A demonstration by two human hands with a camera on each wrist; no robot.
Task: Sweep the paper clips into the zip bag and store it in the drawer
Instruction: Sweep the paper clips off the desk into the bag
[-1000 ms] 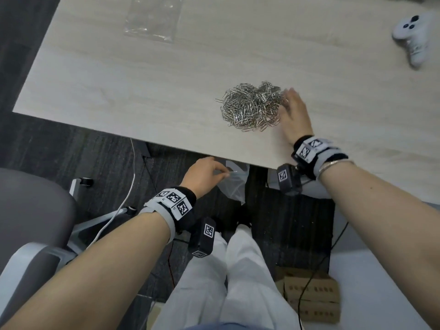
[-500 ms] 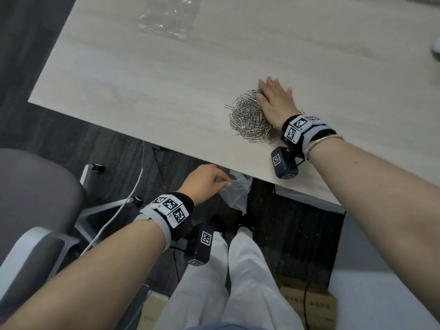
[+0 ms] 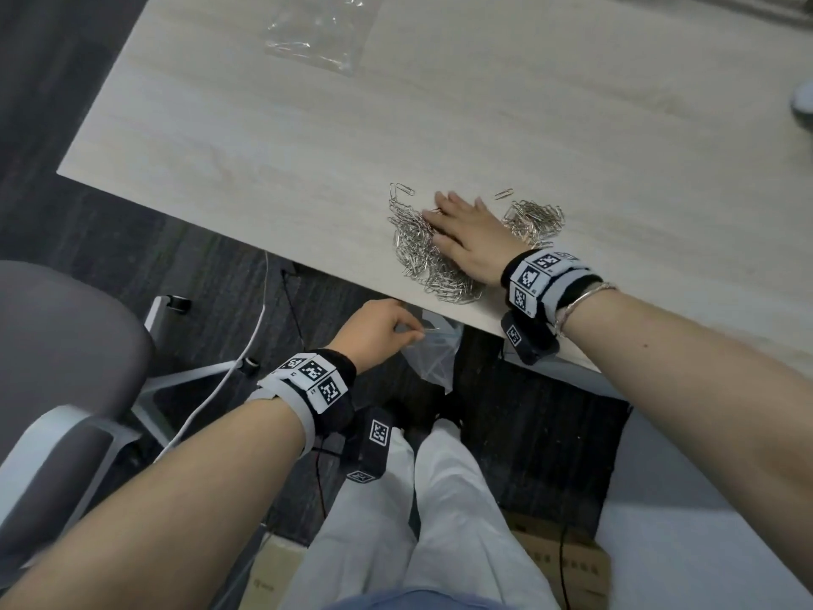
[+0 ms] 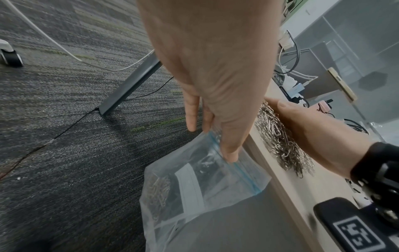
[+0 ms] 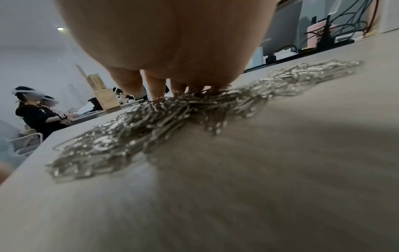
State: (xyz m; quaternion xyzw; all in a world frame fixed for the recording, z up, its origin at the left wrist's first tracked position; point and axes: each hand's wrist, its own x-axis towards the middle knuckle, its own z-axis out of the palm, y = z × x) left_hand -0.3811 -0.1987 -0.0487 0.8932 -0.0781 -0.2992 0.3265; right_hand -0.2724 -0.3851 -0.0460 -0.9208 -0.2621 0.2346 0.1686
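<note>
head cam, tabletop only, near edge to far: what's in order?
Clip pile under the right hand → stray clip → spare clear bag at the far end.

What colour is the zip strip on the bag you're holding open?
Blue, along the clear zip bag's mouth; it shows best in the left wrist view.
</note>
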